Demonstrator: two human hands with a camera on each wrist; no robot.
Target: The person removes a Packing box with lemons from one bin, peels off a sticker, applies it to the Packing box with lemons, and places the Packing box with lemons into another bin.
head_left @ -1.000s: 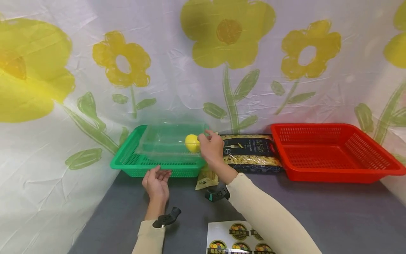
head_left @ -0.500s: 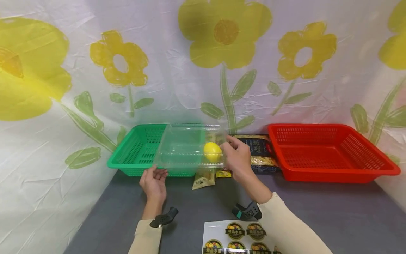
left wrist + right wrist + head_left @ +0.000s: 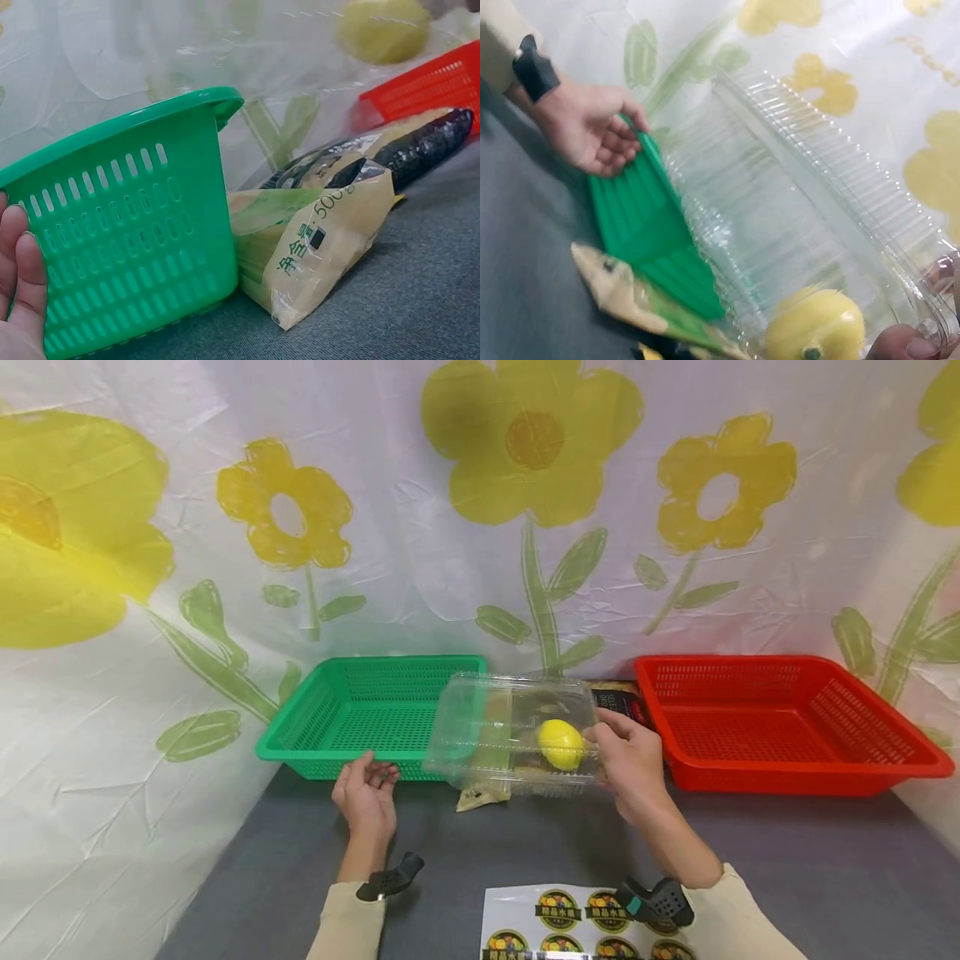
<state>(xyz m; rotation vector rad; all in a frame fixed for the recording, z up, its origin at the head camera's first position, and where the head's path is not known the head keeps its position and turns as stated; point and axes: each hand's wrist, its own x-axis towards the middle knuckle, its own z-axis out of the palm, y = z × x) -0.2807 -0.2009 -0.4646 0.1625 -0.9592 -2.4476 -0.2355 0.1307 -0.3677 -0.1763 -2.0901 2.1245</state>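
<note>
Clear box (image 3: 491, 747) moved rightward, yellow fruit (image 3: 561, 745) inside, held by right grip (image 3: 632, 764)

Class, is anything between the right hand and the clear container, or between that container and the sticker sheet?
Nothing visible: the right hand grips the clear container; in the head view, table shows between the container and the sticker sheet, which a black wrist device partly overlaps.

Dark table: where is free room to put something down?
Bare: between left forearm and sticker sheet; before the red basket, right of the right forearm. Crowded: between red basket and green basket, where packages lie and the clear container hangs.
</note>
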